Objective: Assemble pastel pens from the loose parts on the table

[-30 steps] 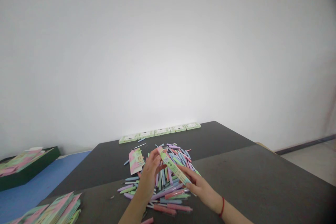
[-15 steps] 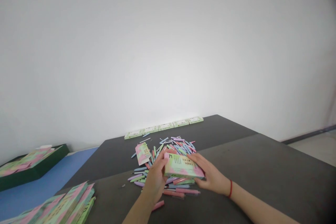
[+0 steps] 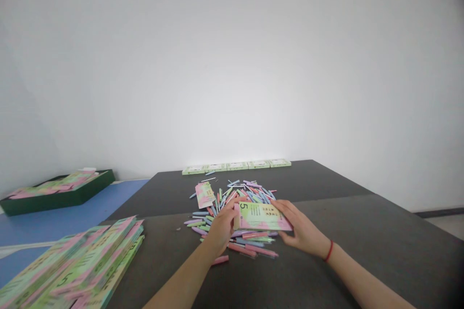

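Note:
A flat pink-and-green cardboard box (image 3: 263,217), printed with a large 5, is held level above a heap of pens. My left hand (image 3: 224,224) grips its left end. At the right end, my right hand (image 3: 299,229), with a red string on the wrist, has its thumb and fingers closed on the box. Beneath and behind lie the loose pens (image 3: 253,193) in pink, blue, green and purple, partly hidden by the box and hands. Left of the heap rests another pink-and-green carton (image 3: 205,195), its open end toward me.
Several light-green boxes (image 3: 237,166) lie in a row along the wall at the back of the dark table (image 3: 344,241). Front left is a stack of flat cartons (image 3: 94,260). A dark green tray (image 3: 72,195) holding more cartons sits on a blue surface (image 3: 119,198).
The box was edge-up and slanted; it has been turned so its broad printed face shows. Both hands have kept hold of it. The view has swung slightly left.

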Tool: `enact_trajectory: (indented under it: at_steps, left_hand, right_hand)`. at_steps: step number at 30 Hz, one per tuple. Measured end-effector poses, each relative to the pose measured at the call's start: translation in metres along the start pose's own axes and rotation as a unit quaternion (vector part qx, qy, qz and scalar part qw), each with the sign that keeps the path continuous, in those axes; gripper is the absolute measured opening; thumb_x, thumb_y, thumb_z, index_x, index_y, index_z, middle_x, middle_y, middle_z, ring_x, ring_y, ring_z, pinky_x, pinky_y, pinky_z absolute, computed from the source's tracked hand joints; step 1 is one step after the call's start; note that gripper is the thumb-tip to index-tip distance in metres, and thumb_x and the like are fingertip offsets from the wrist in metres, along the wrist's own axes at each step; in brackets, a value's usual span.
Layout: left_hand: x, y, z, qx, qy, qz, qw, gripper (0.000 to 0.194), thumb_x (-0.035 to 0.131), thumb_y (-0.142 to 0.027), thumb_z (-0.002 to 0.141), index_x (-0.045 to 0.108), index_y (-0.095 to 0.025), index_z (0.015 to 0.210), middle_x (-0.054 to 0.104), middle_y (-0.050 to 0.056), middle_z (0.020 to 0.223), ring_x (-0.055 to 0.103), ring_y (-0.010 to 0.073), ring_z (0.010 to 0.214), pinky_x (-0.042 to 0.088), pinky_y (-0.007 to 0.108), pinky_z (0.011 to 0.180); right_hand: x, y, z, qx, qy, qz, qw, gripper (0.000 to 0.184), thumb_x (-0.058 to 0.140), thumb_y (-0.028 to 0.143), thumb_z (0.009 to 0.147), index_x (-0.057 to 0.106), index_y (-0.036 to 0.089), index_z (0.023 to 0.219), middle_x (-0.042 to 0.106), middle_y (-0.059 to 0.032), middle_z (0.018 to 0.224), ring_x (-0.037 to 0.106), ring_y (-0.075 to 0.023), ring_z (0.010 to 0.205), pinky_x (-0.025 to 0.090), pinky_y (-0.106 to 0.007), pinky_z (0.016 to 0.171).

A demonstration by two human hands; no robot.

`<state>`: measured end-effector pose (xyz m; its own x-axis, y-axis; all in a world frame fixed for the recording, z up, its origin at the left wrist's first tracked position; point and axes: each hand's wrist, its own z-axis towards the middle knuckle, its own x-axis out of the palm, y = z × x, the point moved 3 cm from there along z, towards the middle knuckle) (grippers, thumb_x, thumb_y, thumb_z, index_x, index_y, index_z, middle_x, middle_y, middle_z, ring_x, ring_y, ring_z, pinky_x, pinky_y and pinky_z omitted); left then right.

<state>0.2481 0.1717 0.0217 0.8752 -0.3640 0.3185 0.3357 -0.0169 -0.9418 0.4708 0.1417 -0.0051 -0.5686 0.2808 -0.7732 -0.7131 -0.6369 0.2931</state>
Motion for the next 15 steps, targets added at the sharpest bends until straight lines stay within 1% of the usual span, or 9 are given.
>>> enact_trajectory:
  at_steps: [2,5,7,11,13,15]
  left_hand:
    - [-0.003,0.003,0.002,-0.008,0.015,-0.018,1.000,0.047,0.057,-0.024,0.068,0.062,-0.014,0.114,0.070,0.007,0.084,0.066,0.0201,0.079,0.050,0.026,0.067]
    - [-0.007,0.006,0.005,-0.022,0.023,-0.041,0.999,0.049,0.060,-0.029,0.069,0.060,-0.015,0.116,0.069,0.008,0.094,0.065,0.0211,0.087,0.050,0.029,0.075]
    - [-0.010,0.009,0.007,-0.026,0.022,-0.040,0.999,0.049,0.061,-0.032,0.070,0.060,-0.015,0.116,0.068,0.009,0.100,0.064,0.0217,0.091,0.050,0.031,0.078]
    - [-0.020,0.021,0.012,-0.024,-0.001,0.018,1.000,0.049,0.060,-0.036,0.073,0.059,-0.017,0.118,0.067,0.008,0.101,0.064,0.0214,0.091,0.049,0.030,0.077]
    - [-0.025,0.026,0.017,-0.009,-0.019,0.052,0.998,0.048,0.059,-0.037,0.074,0.059,-0.018,0.118,0.066,0.007,0.104,0.063,0.0206,0.092,0.049,0.030,0.078]
    - [-0.030,0.027,0.023,0.014,-0.035,0.059,0.998,0.045,0.058,-0.037,0.075,0.059,-0.019,0.117,0.066,0.006,0.107,0.063,0.0199,0.093,0.049,0.029,0.078]
  right_hand:
    - [0.000,-0.002,0.000,0.001,0.002,0.002,1.000,0.078,0.055,0.018,0.071,0.024,0.020,0.143,0.041,-0.0135,0.137,0.038,-0.0289,0.125,0.033,-0.047,0.104]
    - [0.001,-0.005,-0.001,0.005,0.006,0.006,1.000,0.081,0.055,0.018,0.072,0.020,0.020,0.144,0.039,-0.0135,0.139,0.037,-0.0288,0.126,0.033,-0.047,0.105]
    - [0.003,-0.006,-0.002,0.007,0.009,0.003,1.000,0.080,0.055,0.018,0.072,0.020,0.020,0.144,0.038,-0.0133,0.139,0.036,-0.0284,0.127,0.032,-0.046,0.106]
    - [0.009,-0.004,0.002,0.009,0.019,-0.010,1.000,0.077,0.055,0.017,0.072,0.025,0.018,0.142,0.040,-0.0143,0.136,0.036,-0.0273,0.127,0.031,-0.044,0.107]
    - [0.011,-0.003,0.008,0.009,0.022,-0.012,1.000,0.074,0.055,0.016,0.071,0.028,0.016,0.141,0.042,-0.0146,0.134,0.037,-0.0267,0.126,0.031,-0.043,0.107]
    - [0.014,-0.001,0.017,0.005,0.023,-0.010,1.000,0.073,0.055,0.016,0.071,0.031,0.016,0.139,0.043,-0.0146,0.133,0.037,-0.0265,0.125,0.030,-0.042,0.107]
